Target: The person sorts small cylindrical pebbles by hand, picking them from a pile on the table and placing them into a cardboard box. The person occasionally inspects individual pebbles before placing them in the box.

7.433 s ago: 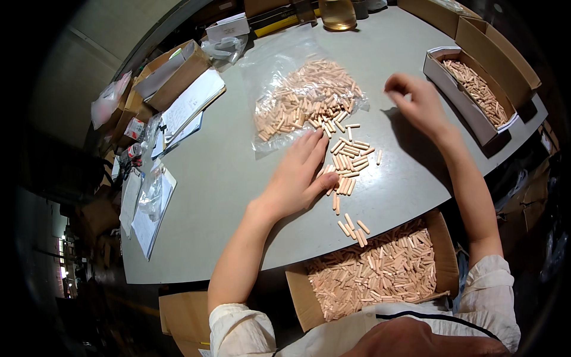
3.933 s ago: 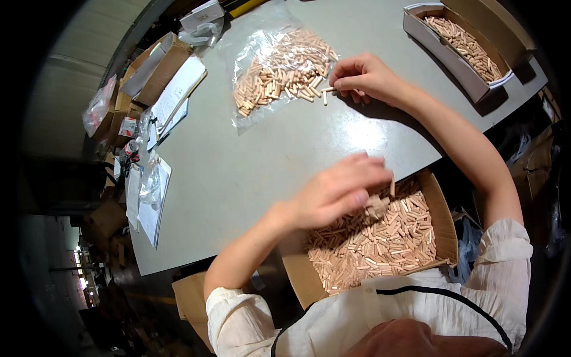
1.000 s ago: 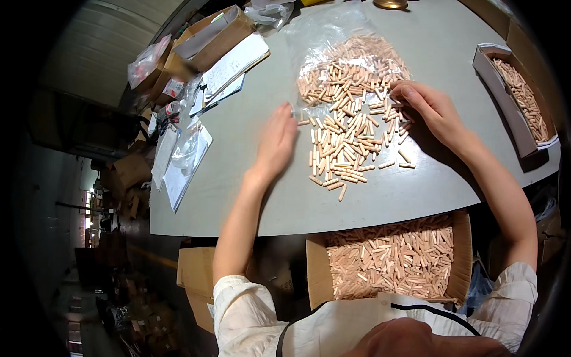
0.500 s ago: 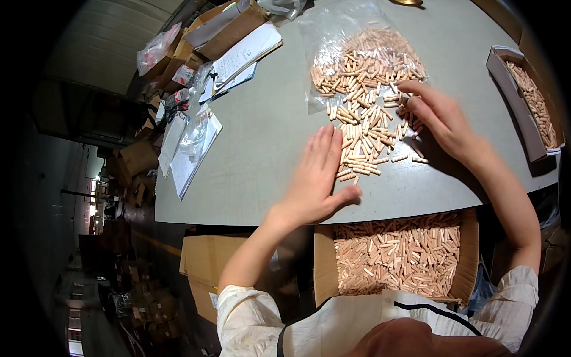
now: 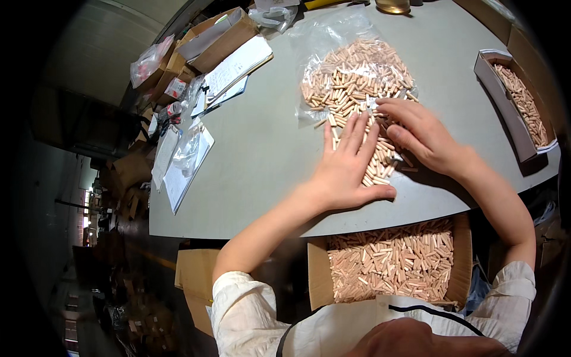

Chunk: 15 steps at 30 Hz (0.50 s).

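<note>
Loose wooden dowel pins [image 5: 379, 168] lie in a pile on the grey table, spilling from the mouth of a clear plastic bag [image 5: 308, 44] that still holds many more. My left hand [image 5: 345, 172] lies flat over the pile's left side, fingers spread and thumb out to the right, hiding some of the pins. On the pile's opposite side, my right hand [image 5: 429, 138] is cupped with its fingers bent and its thumb apart from them, touching the pins at the edge. No pin shows gripped in either hand.
Below the table's near edge stands an open carton [image 5: 319, 273] full of dowel pins. A narrow box [image 5: 502, 110] of pins sits at the right. Papers on clipboards [image 5: 190, 166], a plastic bottle [image 5: 171, 111] and cardboard boxes [image 5: 223, 44] occupy the left side.
My left hand has moved right, from beside the pile onto it, with its fingers spreading. My right hand has shifted slightly left, and the pile between them is narrower.
</note>
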Each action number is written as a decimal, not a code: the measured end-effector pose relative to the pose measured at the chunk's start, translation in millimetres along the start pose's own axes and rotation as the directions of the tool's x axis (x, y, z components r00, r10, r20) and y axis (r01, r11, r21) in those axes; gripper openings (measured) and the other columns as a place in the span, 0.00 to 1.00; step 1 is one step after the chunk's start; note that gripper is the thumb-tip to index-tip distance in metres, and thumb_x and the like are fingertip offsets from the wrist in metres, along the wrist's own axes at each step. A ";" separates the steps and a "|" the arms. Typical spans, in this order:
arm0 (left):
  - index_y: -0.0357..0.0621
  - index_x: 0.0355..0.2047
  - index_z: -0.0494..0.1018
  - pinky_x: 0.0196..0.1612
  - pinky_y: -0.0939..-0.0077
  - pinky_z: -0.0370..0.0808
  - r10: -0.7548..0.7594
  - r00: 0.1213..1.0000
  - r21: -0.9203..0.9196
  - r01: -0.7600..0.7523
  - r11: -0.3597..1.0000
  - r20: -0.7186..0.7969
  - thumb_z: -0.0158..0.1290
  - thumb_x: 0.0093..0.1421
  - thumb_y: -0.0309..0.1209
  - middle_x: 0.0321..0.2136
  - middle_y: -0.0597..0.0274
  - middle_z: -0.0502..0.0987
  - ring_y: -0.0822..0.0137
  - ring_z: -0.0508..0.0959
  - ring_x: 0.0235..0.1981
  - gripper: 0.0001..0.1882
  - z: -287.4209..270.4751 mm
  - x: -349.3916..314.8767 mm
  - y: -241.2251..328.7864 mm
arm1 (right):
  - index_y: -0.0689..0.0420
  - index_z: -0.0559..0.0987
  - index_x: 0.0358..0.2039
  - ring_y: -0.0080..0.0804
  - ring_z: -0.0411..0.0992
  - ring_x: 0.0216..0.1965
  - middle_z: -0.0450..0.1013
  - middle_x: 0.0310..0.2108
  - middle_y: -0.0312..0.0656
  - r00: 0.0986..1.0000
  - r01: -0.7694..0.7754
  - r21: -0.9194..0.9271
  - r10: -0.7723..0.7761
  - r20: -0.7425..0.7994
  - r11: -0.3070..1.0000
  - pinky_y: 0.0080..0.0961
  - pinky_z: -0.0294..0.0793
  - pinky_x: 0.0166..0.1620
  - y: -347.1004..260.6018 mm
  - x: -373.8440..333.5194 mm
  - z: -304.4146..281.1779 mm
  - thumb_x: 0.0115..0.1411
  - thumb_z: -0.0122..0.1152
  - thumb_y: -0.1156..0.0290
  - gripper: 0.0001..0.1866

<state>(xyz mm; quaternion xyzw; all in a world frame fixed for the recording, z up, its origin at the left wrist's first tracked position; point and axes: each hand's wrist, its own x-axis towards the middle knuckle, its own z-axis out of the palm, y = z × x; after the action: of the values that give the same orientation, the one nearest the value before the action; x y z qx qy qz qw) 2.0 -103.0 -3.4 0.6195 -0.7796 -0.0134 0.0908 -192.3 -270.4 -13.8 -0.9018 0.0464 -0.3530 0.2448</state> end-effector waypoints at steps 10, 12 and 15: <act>0.20 0.73 0.50 0.74 0.22 0.34 0.044 0.999 -0.067 -0.043 0.997 0.014 0.51 0.65 0.70 0.75 0.23 0.46 0.29 0.39 0.79 0.62 0.5 11.4 15.2 | 0.66 0.56 0.77 0.53 0.48 0.80 0.52 0.78 0.59 0.907 -0.005 -0.311 0.136 0.399 0.950 0.52 0.37 0.80 -15.5 -3.3 -4.2 0.71 0.48 0.34 0.51; 0.20 0.75 0.46 0.74 0.24 0.33 0.007 1.000 -0.087 -0.008 0.996 -0.016 0.52 0.64 0.70 0.76 0.23 0.43 0.31 0.37 0.80 0.64 -1.2 4.2 13.8 | 0.66 0.56 0.77 0.53 0.47 0.80 0.52 0.78 0.59 0.902 -0.029 -0.380 0.189 0.389 0.925 0.52 0.36 0.80 -13.5 -7.2 -4.8 0.70 0.46 0.32 0.52; 0.21 0.76 0.42 0.76 0.28 0.32 -0.068 0.998 0.001 0.068 0.998 0.016 0.53 0.63 0.71 0.78 0.26 0.41 0.36 0.36 0.81 0.67 -3.6 -1.1 3.4 | 0.67 0.55 0.77 0.51 0.43 0.81 0.49 0.80 0.57 0.882 -0.090 -0.483 0.295 0.368 0.871 0.52 0.33 0.80 -10.7 -7.4 -9.2 0.70 0.46 0.31 0.54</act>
<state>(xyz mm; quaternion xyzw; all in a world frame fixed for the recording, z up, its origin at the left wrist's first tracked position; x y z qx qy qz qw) -0.6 -100.9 0.4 0.6455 -0.7588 -0.0214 0.0839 -204.9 -262.9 -7.6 -0.9793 0.1641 -0.0978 0.0673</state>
